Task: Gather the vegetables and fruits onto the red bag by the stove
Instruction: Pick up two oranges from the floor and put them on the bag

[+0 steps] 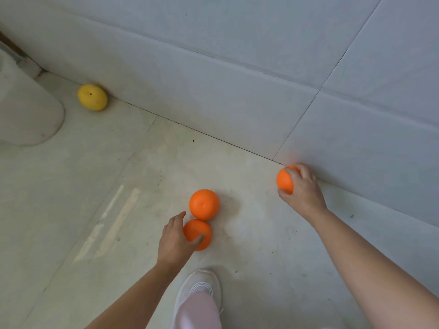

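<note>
On my feed I see a pale tiled floor point(71, 186), scuffed and dotted with small dark specks. Two chalky white streaks point(111, 222) run side by side across it, slanting from lower left to upper right. A wall point(237, 67) of large grey-white tiles meets the floor along a dark seam point(213, 136) that crosses the view diagonally. At the left edge a white rounded fixture point(26, 110) stands on the floor; I cannot tell what it is. Near the bottom centre a white mesh shoe point(202, 283) is planted on the floor, with a pale pink trouser leg point(197, 312) above it.
</note>
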`<state>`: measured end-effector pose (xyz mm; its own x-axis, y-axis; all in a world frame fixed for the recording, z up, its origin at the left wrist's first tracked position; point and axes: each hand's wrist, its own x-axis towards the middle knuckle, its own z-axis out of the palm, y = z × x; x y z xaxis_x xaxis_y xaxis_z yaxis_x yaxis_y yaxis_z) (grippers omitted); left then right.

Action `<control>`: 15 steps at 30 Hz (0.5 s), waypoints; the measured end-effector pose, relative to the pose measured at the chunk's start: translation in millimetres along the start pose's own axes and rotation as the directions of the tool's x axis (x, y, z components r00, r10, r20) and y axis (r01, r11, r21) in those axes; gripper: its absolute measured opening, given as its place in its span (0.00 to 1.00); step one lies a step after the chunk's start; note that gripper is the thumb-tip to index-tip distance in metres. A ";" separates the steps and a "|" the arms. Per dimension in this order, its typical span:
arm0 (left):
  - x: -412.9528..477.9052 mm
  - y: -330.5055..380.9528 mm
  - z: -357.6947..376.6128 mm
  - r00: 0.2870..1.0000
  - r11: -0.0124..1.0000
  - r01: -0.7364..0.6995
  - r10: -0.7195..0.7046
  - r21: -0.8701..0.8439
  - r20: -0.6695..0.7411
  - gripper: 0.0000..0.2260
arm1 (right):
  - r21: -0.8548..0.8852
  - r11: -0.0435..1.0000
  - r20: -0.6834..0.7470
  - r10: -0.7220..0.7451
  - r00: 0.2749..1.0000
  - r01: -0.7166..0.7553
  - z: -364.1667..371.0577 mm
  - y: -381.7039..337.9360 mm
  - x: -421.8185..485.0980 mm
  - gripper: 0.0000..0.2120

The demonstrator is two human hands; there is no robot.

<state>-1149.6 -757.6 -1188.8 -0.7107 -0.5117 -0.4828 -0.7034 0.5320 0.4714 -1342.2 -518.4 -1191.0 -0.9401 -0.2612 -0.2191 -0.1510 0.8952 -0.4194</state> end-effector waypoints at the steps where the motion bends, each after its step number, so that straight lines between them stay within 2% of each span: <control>1: 1.1 -0.4 1.9 1.000 1.000 0.009 -0.009 -0.014 0.005 0.35 | 0.008 1.000 0.013 0.020 1.000 -0.021 1.2 0.2 1.4 0.27; 5: 3.2 1.7 10.0 0.999 0.996 0.038 -0.036 -0.077 0.020 0.35 | 0.047 0.995 0.058 0.087 0.994 -0.090 5.2 1.3 1.8 0.31; 15: -4.0 4.5 19.1 0.996 0.980 0.054 -0.041 -0.190 0.074 0.31 | 0.157 0.980 0.084 0.108 0.991 -0.120 10.0 3.0 -5.1 0.31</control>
<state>-1149.6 -740.3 -1198.8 -0.6783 -0.4819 -0.5547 -0.7310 0.3655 0.5763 -1334.8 -518.0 -1200.0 -0.9220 -0.1927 -0.3359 0.0125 0.8521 -0.5232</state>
